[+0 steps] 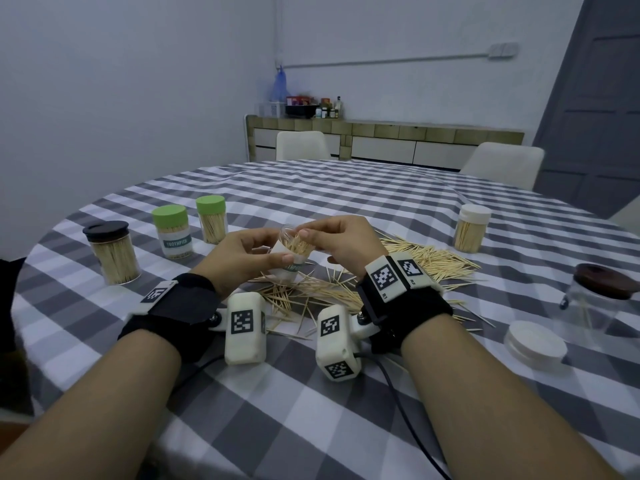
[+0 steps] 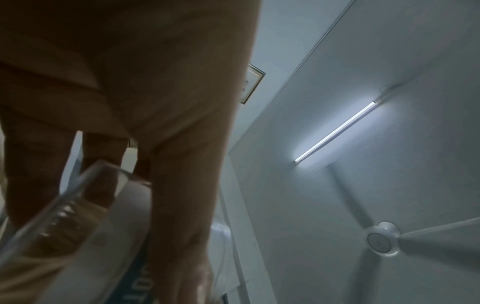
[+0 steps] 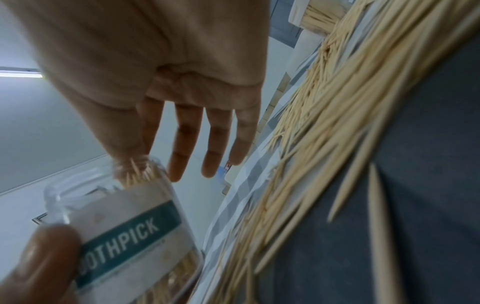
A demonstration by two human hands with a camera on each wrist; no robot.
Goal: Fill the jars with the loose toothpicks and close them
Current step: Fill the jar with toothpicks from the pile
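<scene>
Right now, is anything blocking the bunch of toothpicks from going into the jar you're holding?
Nothing visible. The left hand holds the open jar tilted; the right hand pinches the toothpicks already at its mouth.

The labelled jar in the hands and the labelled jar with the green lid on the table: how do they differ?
The held jar is tilted and lidless; the green-lidded jar stands upright and closed. The held jar is gripped by the left hand while the right hand feeds toothpicks in; the green-lidded jar stands untouched. Both carry a TOOTHPICK label.

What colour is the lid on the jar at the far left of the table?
Black. The lid tops a clear jar full of toothpicks, clearest in the head view.
</scene>
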